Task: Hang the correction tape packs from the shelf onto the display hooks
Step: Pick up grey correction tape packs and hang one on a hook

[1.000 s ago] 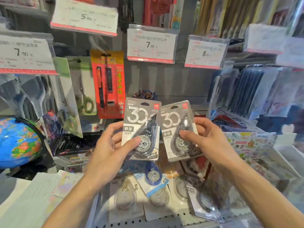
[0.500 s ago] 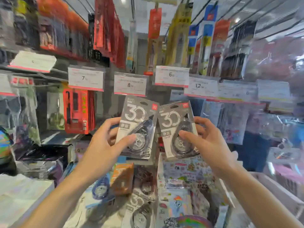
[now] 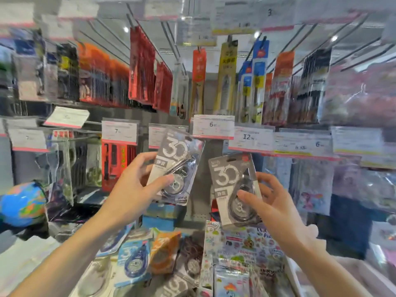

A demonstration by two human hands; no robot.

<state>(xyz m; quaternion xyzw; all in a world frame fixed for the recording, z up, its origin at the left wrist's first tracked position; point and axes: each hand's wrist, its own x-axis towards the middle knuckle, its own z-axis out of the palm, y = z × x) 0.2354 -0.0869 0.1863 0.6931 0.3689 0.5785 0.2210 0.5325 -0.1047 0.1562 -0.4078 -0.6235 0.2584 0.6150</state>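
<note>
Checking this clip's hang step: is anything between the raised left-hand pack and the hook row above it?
The price tags hang just above the left hand's pack, whose top edge overlaps one. The hook itself is not visible. The left hand grips the pack directly.

Both correction tape packs [image 3: 177, 166] [image 3: 234, 189]: matt grey card, glossy clear plastic blister. Price tags [image 3: 213, 126]: paper in glossy plastic sleeves.

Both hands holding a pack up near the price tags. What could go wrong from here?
1. The left hand tilts its pack, so the hang hole may miss a hook.
2. The price tags crowd that row and could hide hook tips.
3. The right hand pinches its pack low; it might slip.
</note>
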